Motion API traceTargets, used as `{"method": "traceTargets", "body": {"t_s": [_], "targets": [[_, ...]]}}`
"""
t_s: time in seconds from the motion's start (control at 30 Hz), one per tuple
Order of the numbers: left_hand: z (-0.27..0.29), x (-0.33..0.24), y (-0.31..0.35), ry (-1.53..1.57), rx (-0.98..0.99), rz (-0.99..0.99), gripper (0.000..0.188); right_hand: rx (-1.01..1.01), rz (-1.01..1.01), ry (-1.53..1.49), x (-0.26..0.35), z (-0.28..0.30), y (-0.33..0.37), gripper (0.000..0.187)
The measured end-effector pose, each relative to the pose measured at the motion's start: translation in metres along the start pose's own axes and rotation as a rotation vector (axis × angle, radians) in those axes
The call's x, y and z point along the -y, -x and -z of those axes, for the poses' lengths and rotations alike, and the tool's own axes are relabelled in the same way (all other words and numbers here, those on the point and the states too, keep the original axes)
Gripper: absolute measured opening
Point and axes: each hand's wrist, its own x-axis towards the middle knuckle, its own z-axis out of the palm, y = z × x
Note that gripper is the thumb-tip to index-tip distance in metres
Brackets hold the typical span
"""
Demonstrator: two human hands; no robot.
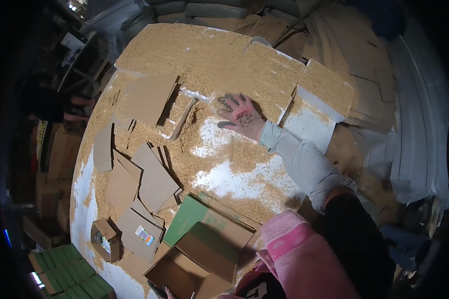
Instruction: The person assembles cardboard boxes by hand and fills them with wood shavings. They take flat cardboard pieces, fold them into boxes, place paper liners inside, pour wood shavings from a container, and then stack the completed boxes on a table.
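Note:
My right hand (242,117), in a pink glove with dark fingertips, reaches out over the table with its fingers spread. It rests at the edge of a heap of loose tan grain-like bits (209,60), beside a patch of white tabletop (229,179). Only a little of my left hand (163,292) shows at the lower edge, its fingers at the rim of an open cardboard box (209,254). That box is tilted, with its brown inside facing me. A green and brown cardboard panel (189,217) stands up behind it.
Flat cardboard pieces (154,177) lie left of centre, near a larger sheet (149,97) and a white tray (177,124). A small open box (105,241) stands at the left edge, above stacked green boxes (70,271). Pink towelling cloth (309,254) lies beside my right arm.

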Motion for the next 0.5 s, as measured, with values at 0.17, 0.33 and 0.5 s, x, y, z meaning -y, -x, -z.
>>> {"method": "traceTargets", "body": {"t_s": [0.17,0.33,0.5], "targets": [[0.007,0.004,0.000,-0.098,-0.076,0.145,0.060,-0.364,-1.006,-0.158,-0.053,-0.031,0.065,0.071],[0.000,0.003,-0.004,-0.012,-0.042,0.123,0.059,-0.786,-1.251,-0.814,-0.069,-0.054,0.051,0.079],[0.023,0.079,-0.012,0.424,-0.184,0.125,0.039,-1.036,-1.039,-1.448,-0.047,-0.040,0.057,0.081]]}}
